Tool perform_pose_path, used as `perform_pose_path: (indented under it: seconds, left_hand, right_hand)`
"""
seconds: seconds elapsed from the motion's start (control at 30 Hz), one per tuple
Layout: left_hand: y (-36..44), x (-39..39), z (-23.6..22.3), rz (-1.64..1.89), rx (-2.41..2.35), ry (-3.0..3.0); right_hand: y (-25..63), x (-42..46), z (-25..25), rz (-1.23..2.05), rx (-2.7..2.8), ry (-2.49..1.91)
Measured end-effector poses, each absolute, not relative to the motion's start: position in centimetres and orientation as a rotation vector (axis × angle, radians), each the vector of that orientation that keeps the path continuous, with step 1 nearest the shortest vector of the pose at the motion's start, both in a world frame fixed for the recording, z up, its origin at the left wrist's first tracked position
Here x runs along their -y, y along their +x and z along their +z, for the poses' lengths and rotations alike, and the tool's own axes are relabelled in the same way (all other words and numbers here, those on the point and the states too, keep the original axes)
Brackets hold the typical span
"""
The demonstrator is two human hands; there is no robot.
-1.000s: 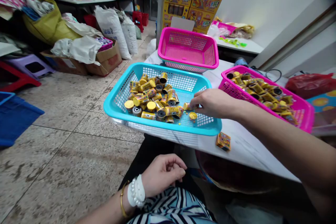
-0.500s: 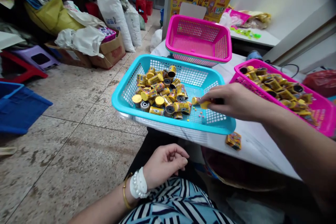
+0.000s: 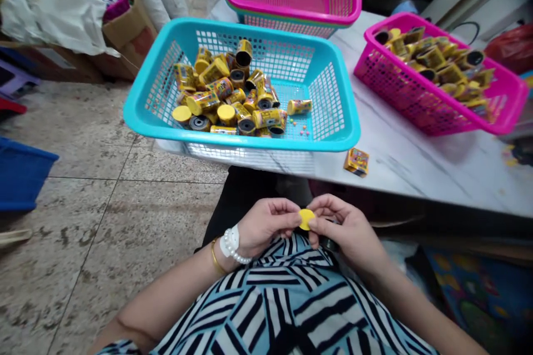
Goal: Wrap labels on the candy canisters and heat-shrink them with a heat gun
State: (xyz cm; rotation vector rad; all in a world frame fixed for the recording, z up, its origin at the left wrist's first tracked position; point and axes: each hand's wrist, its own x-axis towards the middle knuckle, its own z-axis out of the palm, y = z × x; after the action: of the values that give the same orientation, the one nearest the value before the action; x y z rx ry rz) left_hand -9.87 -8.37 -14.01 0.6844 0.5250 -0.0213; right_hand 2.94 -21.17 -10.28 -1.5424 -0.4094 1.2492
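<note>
We sit at the near edge of a marble table [image 3: 416, 161], both hands in our lap over a striped top. Our left hand [image 3: 266, 224] and right hand [image 3: 345, 230] meet, fingertips of each pinching a small yellow cap [image 3: 307, 219] between them. A dark canister [image 3: 328, 243] seems tucked under the right palm, though we cannot tell for sure. To seat it well, we judge the cap should be held level. A turquoise basket [image 3: 137, 105] of yellow canisters [image 3: 225, 97] sits at the near edge.
</note>
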Motion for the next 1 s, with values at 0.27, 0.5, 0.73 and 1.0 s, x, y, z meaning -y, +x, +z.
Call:
perform_pose_path:
  seconds: [0.27, 0.5, 0.73, 1.0]
  left_hand:
    - [-9.8, 9.9, -15.2, -0.051, -0.49, 0.604]
    - [-9.8, 10.7, -16.2, -0.067, -0.413, 0.56]
    - [-11.0, 10.9, -17.3, -0.043, -0.487, 0.502]
    - [-10.0, 10.2, -18.5, -0.067, -0.544, 0.48]
  right_hand:
    - [1.7, 22.2, -11.7, 0.961, 0.422, -1.641]
    - [1.4, 22.0, -12.9, 1.093, 0.371, -1.478]
    - [0.4, 22.2, -15.9, 1.098, 0.351, -1.485]
    - [1.6, 22.0, -17.2, 0.51, 1.032, -1.721]
